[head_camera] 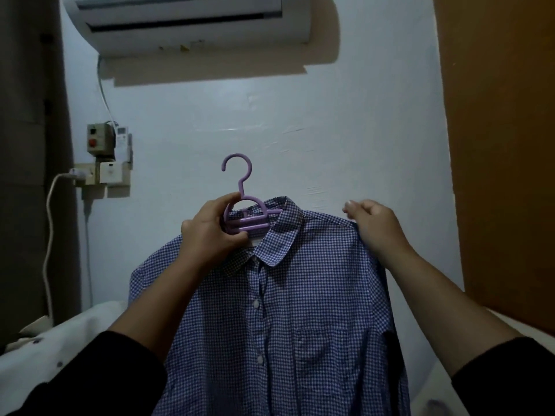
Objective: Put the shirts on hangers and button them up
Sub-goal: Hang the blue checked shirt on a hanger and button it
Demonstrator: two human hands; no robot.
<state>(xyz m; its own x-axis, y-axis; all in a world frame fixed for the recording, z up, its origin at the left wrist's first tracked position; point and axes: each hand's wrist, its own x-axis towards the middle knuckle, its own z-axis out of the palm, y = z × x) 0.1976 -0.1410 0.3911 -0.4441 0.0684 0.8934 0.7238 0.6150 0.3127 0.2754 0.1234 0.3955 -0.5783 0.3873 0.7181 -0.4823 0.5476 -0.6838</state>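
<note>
1 blue-check shirt (303,295) hangs on 1 purple hanger (247,217), held up in front of the wall (300,130); 2 white buttons show on the placket, collar open at top. L hand (210,232) grips the hanger's centre bars w/ fingers curled round it, hook free above; R hand (375,226) pinches the shirt's shoulder seam, fingers curled on the fabric. Behind: 1 AC unit (192,22) up top, 1 switch box (100,142) w/ 2 buttons, 1 wall socket (90,174) w/ 1 white cable; white cloth (60,340) lower L.
</note>
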